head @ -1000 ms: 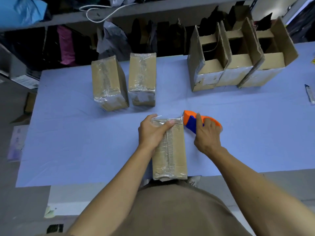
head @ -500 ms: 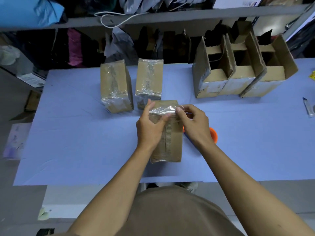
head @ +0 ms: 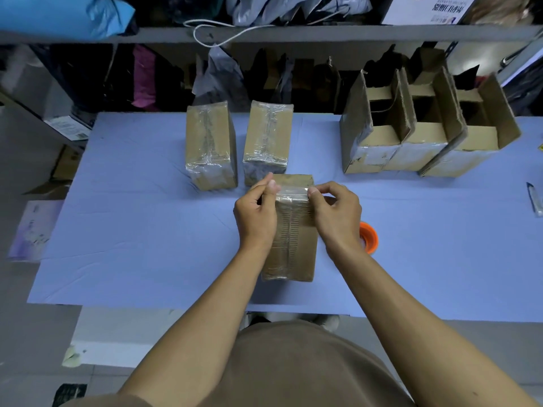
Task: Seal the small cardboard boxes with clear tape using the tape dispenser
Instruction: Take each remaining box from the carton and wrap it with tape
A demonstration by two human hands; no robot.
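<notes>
A small closed cardboard box (head: 291, 248) lies lengthwise on the blue table in front of me, with clear tape (head: 292, 193) across its far end. My left hand (head: 257, 214) pinches the tape's left end at the box's far left corner. On the opposite corner my right hand (head: 336, 214) pinches the right end. The orange tape dispenser (head: 368, 237) lies on the table just right of my right wrist, mostly hidden by it. Two taped boxes (head: 210, 145) (head: 267, 142) stand further back.
Three open cardboard boxes (head: 423, 142) with raised flaps stand side by side at the back right. A small knife-like tool (head: 533, 198) lies near the right edge. The blue table (head: 132, 230) ends at a cluttered shelf behind and at its front edge near my body.
My right hand let go of the orange dispenser, which now lies on the table, and took hold of the tape. The box slid away from me toward the taped boxes. Both hands now pinch the tape ends.
</notes>
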